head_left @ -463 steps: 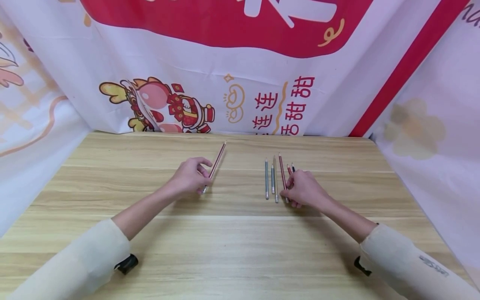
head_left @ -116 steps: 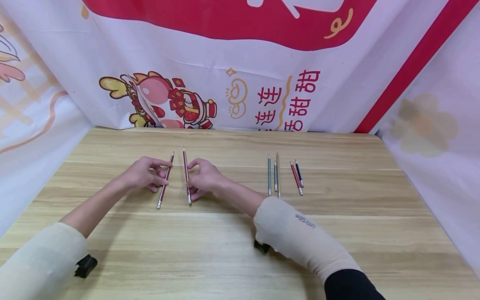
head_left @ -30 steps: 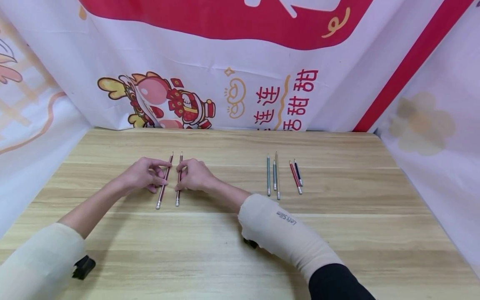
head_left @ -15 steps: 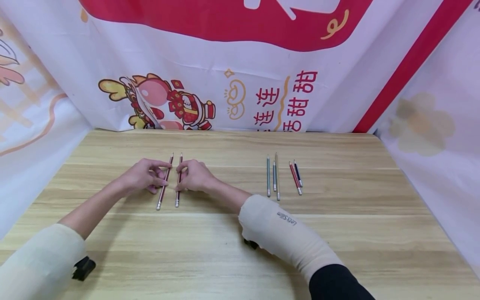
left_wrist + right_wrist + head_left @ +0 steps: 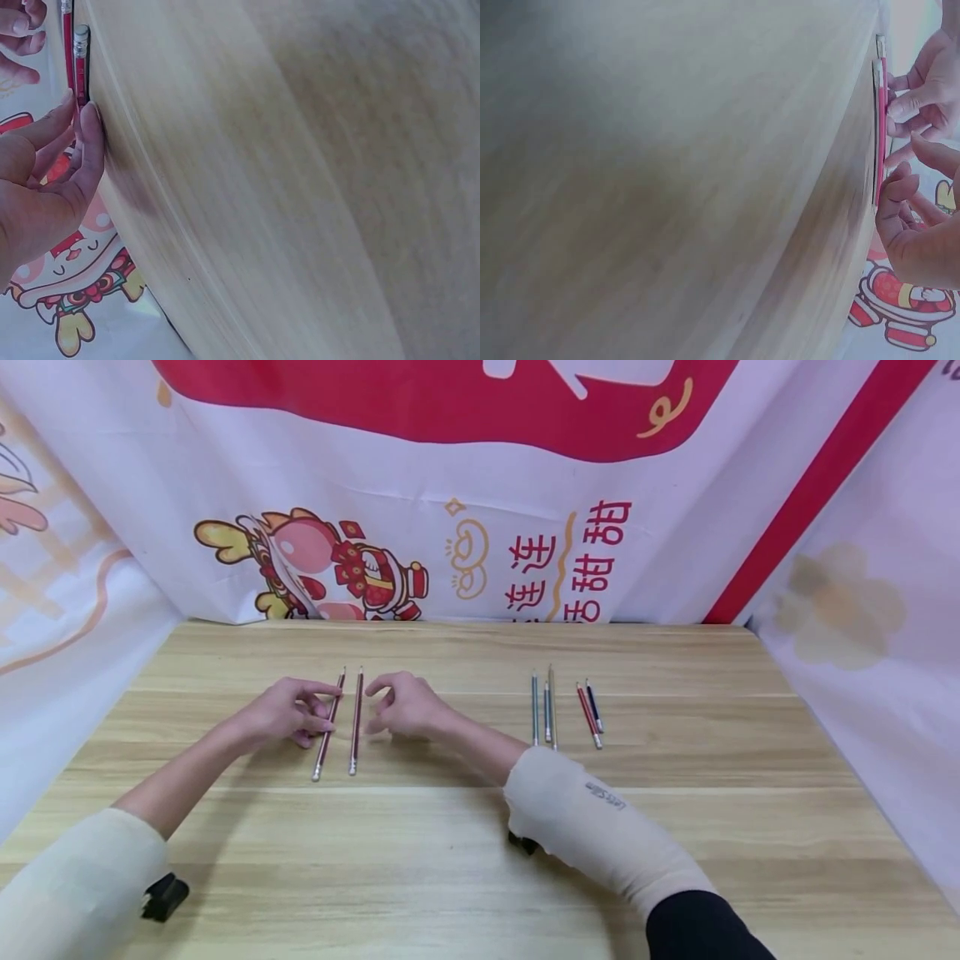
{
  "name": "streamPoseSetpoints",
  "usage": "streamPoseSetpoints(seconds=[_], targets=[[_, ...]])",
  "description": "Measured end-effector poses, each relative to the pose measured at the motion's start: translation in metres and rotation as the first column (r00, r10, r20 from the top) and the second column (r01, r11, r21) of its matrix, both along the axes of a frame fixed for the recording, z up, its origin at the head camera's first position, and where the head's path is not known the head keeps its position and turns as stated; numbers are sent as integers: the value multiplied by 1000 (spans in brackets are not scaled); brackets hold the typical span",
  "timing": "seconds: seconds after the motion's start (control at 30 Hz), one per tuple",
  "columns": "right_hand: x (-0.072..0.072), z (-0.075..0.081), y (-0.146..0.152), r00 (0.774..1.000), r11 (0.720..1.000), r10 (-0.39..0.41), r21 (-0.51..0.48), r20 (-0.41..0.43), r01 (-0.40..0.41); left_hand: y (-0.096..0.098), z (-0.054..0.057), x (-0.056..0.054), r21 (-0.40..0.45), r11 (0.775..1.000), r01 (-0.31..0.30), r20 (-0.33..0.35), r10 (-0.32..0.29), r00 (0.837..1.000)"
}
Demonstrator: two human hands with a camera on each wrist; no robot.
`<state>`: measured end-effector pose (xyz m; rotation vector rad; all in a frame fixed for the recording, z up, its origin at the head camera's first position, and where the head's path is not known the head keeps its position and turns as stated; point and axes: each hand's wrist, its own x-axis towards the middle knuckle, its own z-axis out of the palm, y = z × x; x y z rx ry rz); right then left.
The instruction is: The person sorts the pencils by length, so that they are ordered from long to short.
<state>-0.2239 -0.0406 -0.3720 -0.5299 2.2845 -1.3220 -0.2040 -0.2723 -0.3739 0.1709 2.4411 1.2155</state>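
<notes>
Two dark red pencils with white eraser ends lie nearly side by side on the left half of the wooden table. My left hand point(image 5: 281, 710) holds the left red pencil point(image 5: 322, 753), index fingertip and thumb on its shaft; the left wrist view shows the fingertips close around this pencil point(image 5: 81, 67). Just right of the other red pencil point(image 5: 356, 722) is my right hand point(image 5: 408, 703), thumb and index finger apart, with a small gap to the shaft. In the right wrist view the right hand point(image 5: 922, 240) has loosely bent fingers and nothing between them.
Farther right lie a teal pencil point(image 5: 535, 706), a short blue pencil point(image 5: 547, 710), a tan pencil point(image 5: 552, 693), a bright red pencil point(image 5: 588, 714) and a short dark navy pencil point(image 5: 594, 704). A printed cloth point(image 5: 450, 468) hangs along the table's back edge.
Earlier, both dark red pencils were brought from the middle and right to the left. Within the last half second my right hand has let go of its pencil and drawn right. The left hand stays.
</notes>
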Motion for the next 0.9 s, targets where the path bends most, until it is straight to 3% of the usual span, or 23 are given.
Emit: streamPoseSetpoints(seconds=[0.4, 0.53, 0.77, 0.9], targets=[[1, 4, 26, 999, 999, -8, -46, 31, 10, 6, 10, 0, -64, 998, 5, -100, -12, 995], [2, 6, 32, 999, 998, -13, -57, 45, 15, 13, 12, 0, -78, 997, 12, -121, -21, 992], [3, 8, 47, 998, 996, -14, -85, 69, 19, 27, 17, 0, -93, 996, 16, -220, -36, 975], [2, 8, 55, 995, 994, -36, -100, 91, 45, 38, 20, -1, -67, 998, 15, -227, -30, 973]])
